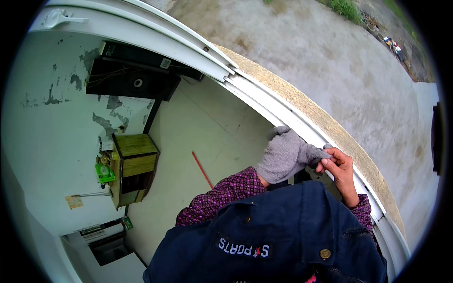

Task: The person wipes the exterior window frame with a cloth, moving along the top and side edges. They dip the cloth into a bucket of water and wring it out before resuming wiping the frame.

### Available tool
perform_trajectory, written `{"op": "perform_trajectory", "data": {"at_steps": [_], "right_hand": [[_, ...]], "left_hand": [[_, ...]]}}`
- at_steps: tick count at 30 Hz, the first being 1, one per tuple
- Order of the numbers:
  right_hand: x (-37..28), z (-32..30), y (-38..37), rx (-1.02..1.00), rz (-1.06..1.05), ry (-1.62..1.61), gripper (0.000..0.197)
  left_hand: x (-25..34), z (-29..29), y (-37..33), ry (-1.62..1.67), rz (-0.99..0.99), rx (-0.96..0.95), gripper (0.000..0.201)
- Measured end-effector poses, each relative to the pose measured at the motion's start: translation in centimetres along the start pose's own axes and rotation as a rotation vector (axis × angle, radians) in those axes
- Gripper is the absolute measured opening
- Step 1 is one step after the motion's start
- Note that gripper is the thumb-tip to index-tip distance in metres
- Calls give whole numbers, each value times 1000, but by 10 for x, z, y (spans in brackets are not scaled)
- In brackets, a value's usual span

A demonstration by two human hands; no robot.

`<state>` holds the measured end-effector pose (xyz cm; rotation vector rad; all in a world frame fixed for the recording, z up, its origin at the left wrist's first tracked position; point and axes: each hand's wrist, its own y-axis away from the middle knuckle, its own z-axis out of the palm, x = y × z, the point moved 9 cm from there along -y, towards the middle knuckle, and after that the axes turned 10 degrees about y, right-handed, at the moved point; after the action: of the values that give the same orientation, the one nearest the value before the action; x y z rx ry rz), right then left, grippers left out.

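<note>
A grey terry cloth (284, 152) is wrapped over my left hand (263, 179), of which only the wrist shows; its fingers are hidden inside. From the wrapped hand a twisted end of the cloth runs right. My right hand (343, 170) is closed on that end, thumb and fingers pinching it. Both hands are over the white window frame (270, 100), close to its rail; whether the cloth touches the rail I cannot tell.
Left of the frame, inside a room, are a wooden cabinet (137, 145), a black speaker-like box (134, 81) and a thin red stick (202, 170) on the floor. A rough stone ledge (302, 94) borders the frame outside, beside concrete ground (311, 52). A white handle (61, 19) juts from the upper-left frame.
</note>
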<state>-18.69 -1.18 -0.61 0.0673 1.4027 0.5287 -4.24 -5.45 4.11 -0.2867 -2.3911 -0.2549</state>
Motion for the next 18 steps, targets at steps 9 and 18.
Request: {"op": "perform_trajectory", "data": {"at_steps": [9, 18], "right_hand": [[-8, 23, -16, -22, -8, 61, 17], [-11, 43, -31, -68, -48, 90, 18]], "left_hand": [[-115, -105, -45, -633, 51, 176, 34], [-187, -127, -75, -621, -72, 138, 29]]}}
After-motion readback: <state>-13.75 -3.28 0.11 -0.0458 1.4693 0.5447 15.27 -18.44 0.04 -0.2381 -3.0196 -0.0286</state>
